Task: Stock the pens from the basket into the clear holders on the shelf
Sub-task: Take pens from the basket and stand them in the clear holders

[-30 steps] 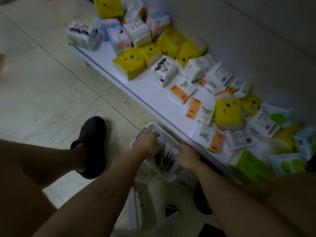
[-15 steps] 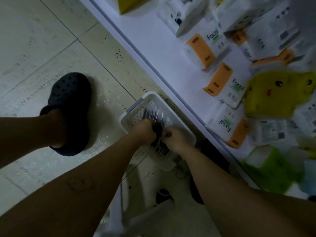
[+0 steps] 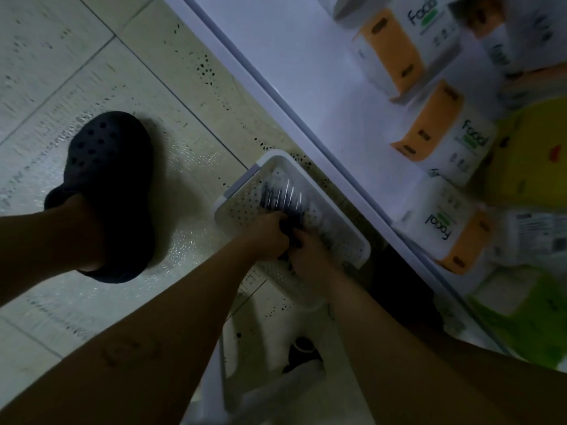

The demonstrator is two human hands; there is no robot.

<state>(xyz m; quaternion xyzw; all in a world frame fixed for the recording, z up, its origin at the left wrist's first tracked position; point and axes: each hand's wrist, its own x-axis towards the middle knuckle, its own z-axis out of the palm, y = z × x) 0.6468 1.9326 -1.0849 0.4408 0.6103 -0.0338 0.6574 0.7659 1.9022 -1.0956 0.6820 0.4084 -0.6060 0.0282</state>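
- Head view: I am looking down at a pale tiled floor (image 3: 92, 56) that fills the left half, with dark specks along the tile edges.
- A low white shelf (image 3: 291, 56) runs diagonally from the top centre to the lower right, its front lip just beside the basket.
- On the shelf lie white-and-orange facial tissue packs (image 3: 441, 136), with a yellow soft pack (image 3: 527, 154) and a green soft pack (image 3: 521, 317) further right, both blurred.
- A black perforated clog (image 3: 107, 167) sits on the floor to the left, worn on a foot, well apart from the basket.
- A white perforated plastic basket (image 3: 242, 207) stands on the floor against the shelf's front edge.
- My left hand (image 3: 267, 230) is inside the basket, fingers curled round the bunch of pens.
- My right hand (image 3: 310, 250) is touching the left one, and grips the same bunch at its near end.
- The dark pens (image 3: 282, 196) lie in the basket as one bundle, their far ends fanning out past the knuckles toward the basket's far corner; the dim light hides finer detail.
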